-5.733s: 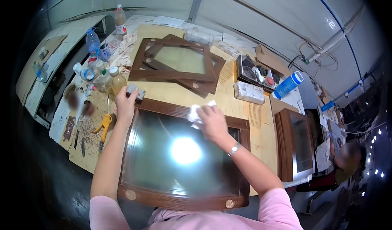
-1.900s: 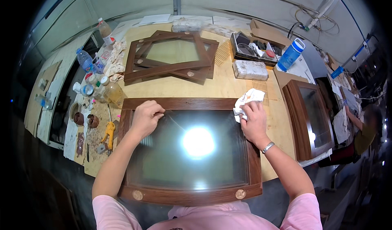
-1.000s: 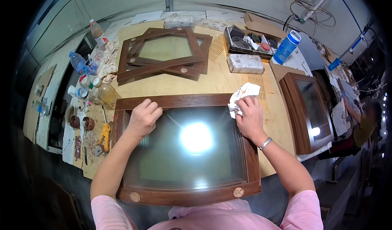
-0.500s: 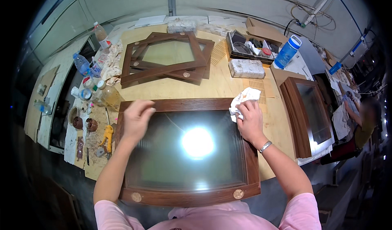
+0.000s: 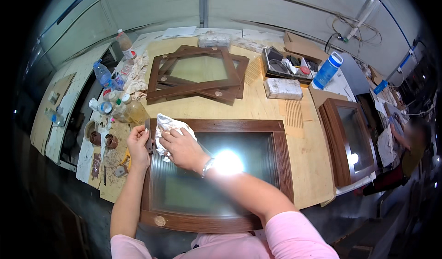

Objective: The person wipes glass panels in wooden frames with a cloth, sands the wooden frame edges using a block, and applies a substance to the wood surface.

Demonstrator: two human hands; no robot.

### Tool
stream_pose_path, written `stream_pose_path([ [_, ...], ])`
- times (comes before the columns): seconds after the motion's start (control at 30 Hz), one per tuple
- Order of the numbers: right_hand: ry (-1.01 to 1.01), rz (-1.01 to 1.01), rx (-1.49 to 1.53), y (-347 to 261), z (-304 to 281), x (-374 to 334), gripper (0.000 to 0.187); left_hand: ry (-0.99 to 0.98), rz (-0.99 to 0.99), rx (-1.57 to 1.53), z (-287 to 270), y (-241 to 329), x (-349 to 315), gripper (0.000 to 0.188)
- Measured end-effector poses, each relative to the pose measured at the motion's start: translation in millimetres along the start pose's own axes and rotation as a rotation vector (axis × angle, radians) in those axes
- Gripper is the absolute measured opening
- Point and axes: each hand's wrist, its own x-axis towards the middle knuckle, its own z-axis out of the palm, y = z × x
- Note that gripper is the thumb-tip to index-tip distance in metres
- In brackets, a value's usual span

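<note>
A brown wood-framed glass door panel (image 5: 216, 222) lies flat on the table in front of me, a bright light reflected in its glass. Near its far left corner, my left hand (image 5: 139, 145) is closed on the left edge, thumb uppermost. My right hand (image 5: 182, 148) reaches across the glass and presses a crumpled white cloth (image 5: 166, 122) onto the frame and glass at that same corner. The cloth has brownish stains. Its underside and part of the frame beneath are hidden.
Several similar framed panels (image 5: 159, 94) are stacked at the far side; more stand at the right (image 5: 329, 141). Bottles (image 5: 102, 75) and small pots (image 5: 111, 141) crowd the left. A tool tray (image 5: 287, 68), white block (image 5: 283, 89) and blue bottle (image 5: 328, 70) sit at the far right.
My right hand has carried the cloth from the panel's far right corner to its far left corner. My left hand has lowered onto the left edge. The view has shifted slightly.
</note>
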Motion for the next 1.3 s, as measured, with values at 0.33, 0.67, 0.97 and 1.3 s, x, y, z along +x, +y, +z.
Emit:
stream_pose_path([
  [0.33, -0.087, 0.445, -0.304, 73, -146, -194, 0.039, -0.03, 0.011, 0.026, -7, -9, 2, 0.011],
  [0.67, 0.272, 0.463, -0.291, 111, -158, -214, 0.031, -0.157, 0.071, 0.144, -9, -14, 7, 0.01],
  [0.97, 0.289, 0.882, 0.43, 173, -155, -203, 0.039, -0.171, 0.128, 0.259, -20, -29, 16, 0.008],
  [1.3, 0.219, 1.026, 0.759, 195, -149, -190, 0.034, -0.173, 0.118, 0.199, -21, -35, 19, 0.011],
])
